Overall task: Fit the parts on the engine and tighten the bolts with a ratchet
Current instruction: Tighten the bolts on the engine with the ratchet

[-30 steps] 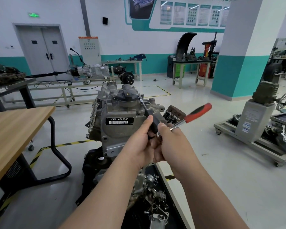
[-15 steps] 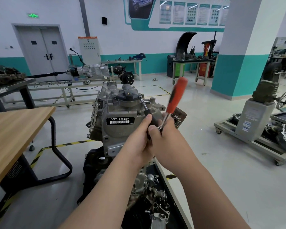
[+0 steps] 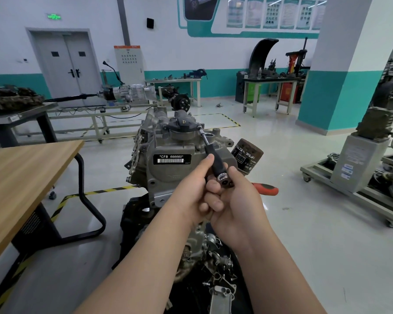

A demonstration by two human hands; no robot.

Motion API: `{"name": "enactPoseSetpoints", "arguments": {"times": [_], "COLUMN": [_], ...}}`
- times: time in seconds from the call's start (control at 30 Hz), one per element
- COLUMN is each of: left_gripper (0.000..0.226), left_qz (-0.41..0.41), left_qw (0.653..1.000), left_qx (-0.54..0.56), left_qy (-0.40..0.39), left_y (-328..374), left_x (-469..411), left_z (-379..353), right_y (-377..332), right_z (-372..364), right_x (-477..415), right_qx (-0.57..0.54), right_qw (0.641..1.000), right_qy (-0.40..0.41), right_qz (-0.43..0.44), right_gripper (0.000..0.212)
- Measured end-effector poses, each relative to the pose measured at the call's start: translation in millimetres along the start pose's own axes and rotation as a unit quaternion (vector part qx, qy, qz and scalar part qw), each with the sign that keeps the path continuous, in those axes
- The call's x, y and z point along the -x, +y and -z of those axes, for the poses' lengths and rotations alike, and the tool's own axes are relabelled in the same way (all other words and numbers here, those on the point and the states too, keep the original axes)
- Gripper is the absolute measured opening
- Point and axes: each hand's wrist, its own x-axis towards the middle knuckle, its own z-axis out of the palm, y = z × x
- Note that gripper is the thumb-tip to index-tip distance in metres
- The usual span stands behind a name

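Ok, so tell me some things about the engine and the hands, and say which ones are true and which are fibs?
1. The left hand grips the black extension bar and the right hand holds the ratchet. True.
2. The ratchet's handle is blue. False: it is red with black.
3. The engine has a label reading CFB 666660. True.
4. The oil filter lies on the wooden table. False: it sticks out at the engine's right side, and the table stands off to the left.
5. The extension bar's tip reaches the top of the engine, beside the black cap. True.
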Motion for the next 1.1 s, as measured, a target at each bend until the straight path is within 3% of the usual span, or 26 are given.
{"name": "enactPoseSetpoints", "arguments": {"times": [0.23,0.4,0.53,0.6,0.63,0.73,0.77,0.8,0.83,0.87,1.0,1.1], "left_gripper": [0.057,0.069,0.058,0.057,0.058,0.058,0.059,0.059,0.06,0.059,0.042,0.048], "left_qz": [0.014,0.016,0.03,0.012,0.008,0.007,0.005,0.0,-0.005,-0.009,-0.011,-0.015], "left_qw": [1.0,1.0,0.999,0.996,0.994,0.989,0.988,0.987,0.987,0.989,0.995,0.999], "left_qx": [-0.008,-0.002,0.043,0.074,0.087,0.104,0.108,0.112,0.109,0.103,0.084,0.037], "left_qy": [0.007,0.003,-0.011,-0.041,-0.061,-0.104,-0.112,-0.114,-0.115,-0.106,-0.05,-0.031], "left_y": [3,0,2,2,3,5,6,6,6,6,7,4], "left_x": [3,0,2,2,3,5,5,5,7,6,4,2], "left_z": [-4,-5,-9,-9,-9,-7,-6,-6,-6,-6,-6,-2], "right_y": [-3,-6,-10,-11,-10,-11,-12,-12,-13,-13,-7,-3], "right_z": [-1,5,5,1,0,-4,-4,-5,-5,-4,1,1], "right_x": [0,-1,-2,-1,0,3,3,1,0,-2,-11,-10], "right_qx": [0.059,0.244,0.466,0.547,0.602,0.762,0.781,0.785,0.777,0.752,0.5,0.29], "right_qw": [0.998,0.967,0.867,0.809,0.765,0.585,0.552,0.544,0.556,0.593,0.837,0.944], "right_qy": [0.013,0.045,0.1,0.103,0.104,0.117,0.117,0.113,0.103,0.09,0.075,0.08], "right_qz": [0.007,0.056,0.143,0.19,0.205,0.254,0.268,0.275,0.277,0.274,0.21,0.138], "right_gripper": [0.04,0.043,0.035,0.04,0.048,0.06,0.06,0.058,0.056,0.053,0.034,0.034]}}
